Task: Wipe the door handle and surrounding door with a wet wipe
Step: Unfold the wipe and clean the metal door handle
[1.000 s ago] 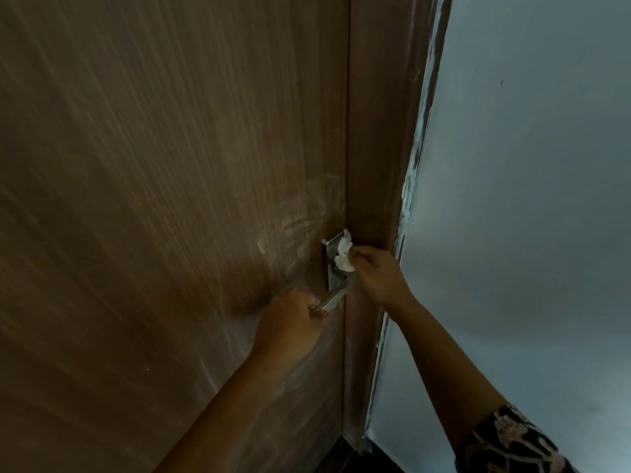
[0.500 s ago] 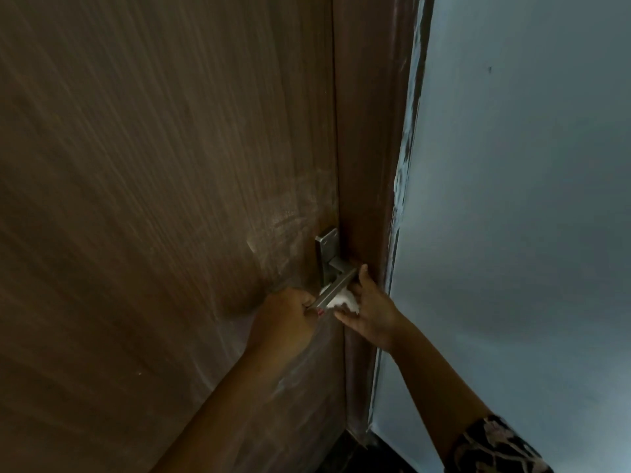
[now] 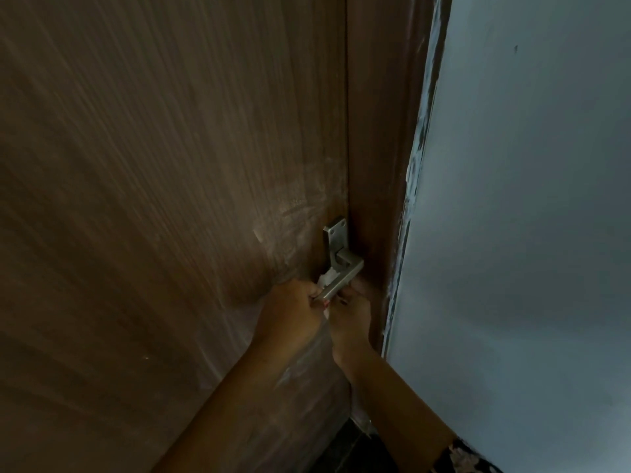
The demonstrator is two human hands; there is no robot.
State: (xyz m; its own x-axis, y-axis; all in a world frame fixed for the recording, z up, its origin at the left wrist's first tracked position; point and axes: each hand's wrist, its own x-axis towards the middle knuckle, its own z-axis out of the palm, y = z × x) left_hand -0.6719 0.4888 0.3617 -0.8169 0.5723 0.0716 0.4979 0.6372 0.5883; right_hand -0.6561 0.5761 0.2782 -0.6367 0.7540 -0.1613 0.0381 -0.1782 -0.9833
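Observation:
A brown wooden door [image 3: 164, 199] fills the left of the view, with pale smears around its silver lever handle [image 3: 341, 274]. My left hand [image 3: 293, 312] is closed around the free end of the lever. My right hand [image 3: 351, 315] sits just below the lever and holds a crumpled white wet wipe [image 3: 326, 279], which shows behind and under the lever. Most of the wipe is hidden by my fingers and the lever.
The brown door frame [image 3: 379, 148] runs up beside the handle. A pale grey-blue wall [image 3: 529, 216] takes up the right side, with rough paint along the frame edge. A strip of dark floor [image 3: 345, 445] shows at the bottom.
My right hand has taken the wipe from the handle's top plate down under the lever, close to my left hand. My left hand kept its hold on the lever end.

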